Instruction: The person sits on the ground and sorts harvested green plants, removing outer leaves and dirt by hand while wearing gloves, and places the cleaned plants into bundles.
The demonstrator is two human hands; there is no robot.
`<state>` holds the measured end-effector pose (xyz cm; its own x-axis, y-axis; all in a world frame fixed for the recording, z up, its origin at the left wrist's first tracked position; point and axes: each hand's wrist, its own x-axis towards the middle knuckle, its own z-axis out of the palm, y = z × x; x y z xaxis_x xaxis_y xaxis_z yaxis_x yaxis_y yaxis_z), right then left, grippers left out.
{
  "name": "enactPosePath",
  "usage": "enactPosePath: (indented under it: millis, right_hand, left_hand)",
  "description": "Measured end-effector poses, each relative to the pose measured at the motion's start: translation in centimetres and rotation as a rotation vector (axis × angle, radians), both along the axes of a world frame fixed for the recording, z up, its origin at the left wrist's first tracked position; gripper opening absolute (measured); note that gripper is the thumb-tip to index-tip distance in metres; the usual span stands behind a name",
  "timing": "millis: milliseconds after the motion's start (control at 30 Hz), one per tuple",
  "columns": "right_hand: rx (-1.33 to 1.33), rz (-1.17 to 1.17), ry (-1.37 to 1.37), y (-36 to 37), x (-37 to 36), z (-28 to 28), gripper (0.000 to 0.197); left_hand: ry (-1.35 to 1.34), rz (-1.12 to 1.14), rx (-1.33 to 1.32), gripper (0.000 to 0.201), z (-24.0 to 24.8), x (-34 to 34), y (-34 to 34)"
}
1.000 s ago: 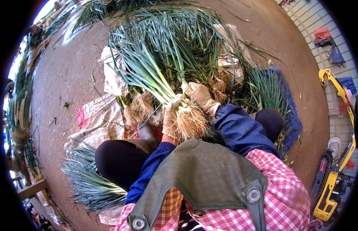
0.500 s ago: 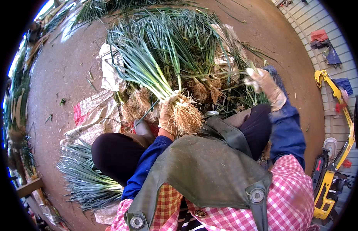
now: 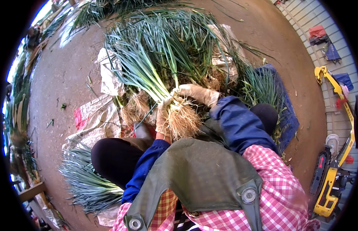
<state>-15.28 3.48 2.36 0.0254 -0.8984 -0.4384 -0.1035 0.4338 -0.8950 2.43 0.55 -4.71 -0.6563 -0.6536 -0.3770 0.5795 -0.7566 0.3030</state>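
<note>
My left hand [image 3: 163, 117], in a tan glove, is closed round the pale lower stems of a bunch of green onions [image 3: 150, 77]. Long green leaves fan away to the upper left. The tangled straw-coloured roots [image 3: 184, 119] hang toward my apron. From the right, my gloved right hand [image 3: 196, 93] reaches across just above the roots, its fingertips pinched on a stalk at the bunch's base. Beyond both hands lies a wide heap of loose green onions [image 3: 186, 42], roots toward me; several roots [image 3: 136, 106] show left of the bunch.
White woven sacks [image 3: 98, 117] lie under and beside the heap. Another pile of green onions [image 3: 92, 183] rests by my left knee. More leaves lie on a blue sheet [image 3: 288, 121] at right. A yellow toy-like excavator [image 3: 327, 188] stands at the far right by the paneled wall.
My right hand has swung in from the right, where it was raised over the heap with some leaf in its fingers, to the base of the bunch. The left hand keeps its hold.
</note>
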Motion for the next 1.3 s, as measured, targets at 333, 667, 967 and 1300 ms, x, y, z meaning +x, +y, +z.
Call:
enactPosePath:
  millis: [333,667,967,1300]
  right_hand:
    - [-0.01,0.018,0.137,1.3,2.4,-1.0,0.03]
    - [0.426,0.527,1.293,0.4,-3.1,2.3,0.037]
    - [-0.015,0.018,1.557,-8.8,-0.4,-7.8,0.008]
    - [-0.303,0.084,1.361,-7.7,1.3,-6.9,0.012]
  left_hand:
    - [-0.055,0.011,0.127,0.018,1.2,0.7,0.5]
    - [-0.074,-0.048,0.065,0.022,0.9,-0.2,0.5]
    - [-0.128,-0.058,0.068,0.009,-0.1,-1.8,1.5]
    - [-0.246,-0.051,-0.031,0.012,-0.8,-0.7,1.3]
